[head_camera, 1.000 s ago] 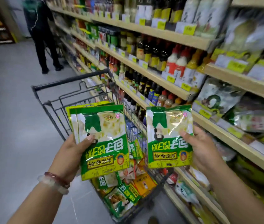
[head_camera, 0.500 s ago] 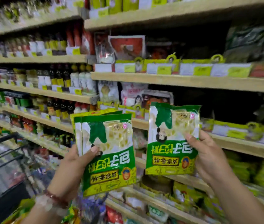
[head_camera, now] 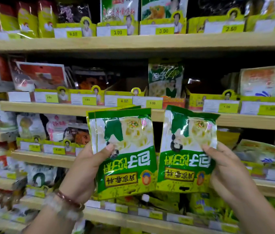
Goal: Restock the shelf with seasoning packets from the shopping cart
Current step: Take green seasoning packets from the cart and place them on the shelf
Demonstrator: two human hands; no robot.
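Left hand (head_camera: 84, 168) is gripping a small stack of green seasoning packets (head_camera: 125, 152) — thumb pressing on the front — while the right hand (head_camera: 229, 171) is pinching a single packet (head_camera: 186, 149), both held upside down before the wooden shelf (head_camera: 49, 108), just beside each other.

Bright overhead light; glare on my packets (head_camera: 125, 149); shelf (head_camera: 133, 42) recesses dark; left edge blurred, edges bowed.

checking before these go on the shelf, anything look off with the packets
Both green seasoning packets, in the left hand and the right hand, are held upside down: their print reads inverted. The matching packet on the shelf stands upright.
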